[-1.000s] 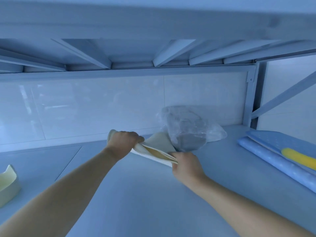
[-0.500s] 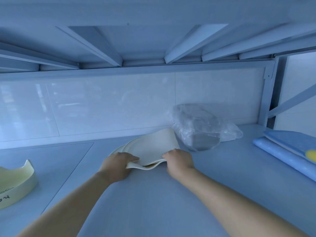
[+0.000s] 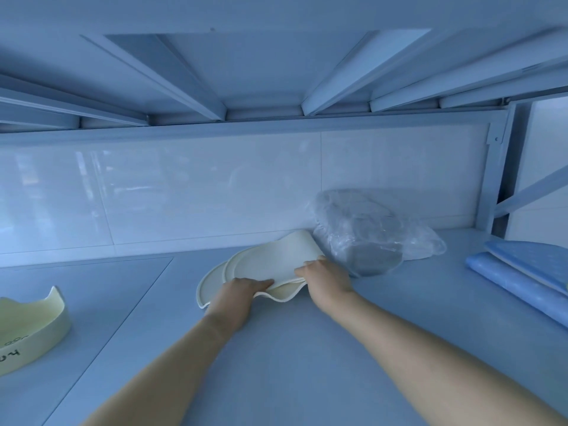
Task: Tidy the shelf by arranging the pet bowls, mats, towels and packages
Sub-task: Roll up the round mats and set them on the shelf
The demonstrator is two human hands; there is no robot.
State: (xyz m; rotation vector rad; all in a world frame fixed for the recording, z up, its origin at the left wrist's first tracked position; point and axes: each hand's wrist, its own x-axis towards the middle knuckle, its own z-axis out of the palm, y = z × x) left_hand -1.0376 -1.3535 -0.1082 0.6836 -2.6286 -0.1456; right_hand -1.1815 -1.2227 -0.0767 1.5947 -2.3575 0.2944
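Two cream silicone mats [image 3: 270, 262] lie stacked on the shelf board near the back wall, their front edge wavy and lifted. My left hand [image 3: 238, 295] holds the mats' front left edge, thumb on top. My right hand [image 3: 327, 276] grips their right front edge. Just right of the mats lies a clear plastic package [image 3: 365, 235] with a grey item inside. A cream pet bowl [image 3: 29, 327] with a notched rim stands at the far left.
Blue dotted mats or towels [image 3: 522, 272] lie at the right edge. The shelf above hangs low overhead. A metal upright [image 3: 491, 179] stands at the back right. The white shelf board [image 3: 292, 364] stretches in front of the mats.
The mats have gone from folded and held up in both hands to lying nearly flat on the shelf. Both hands came down with them and shifted to the front edge.
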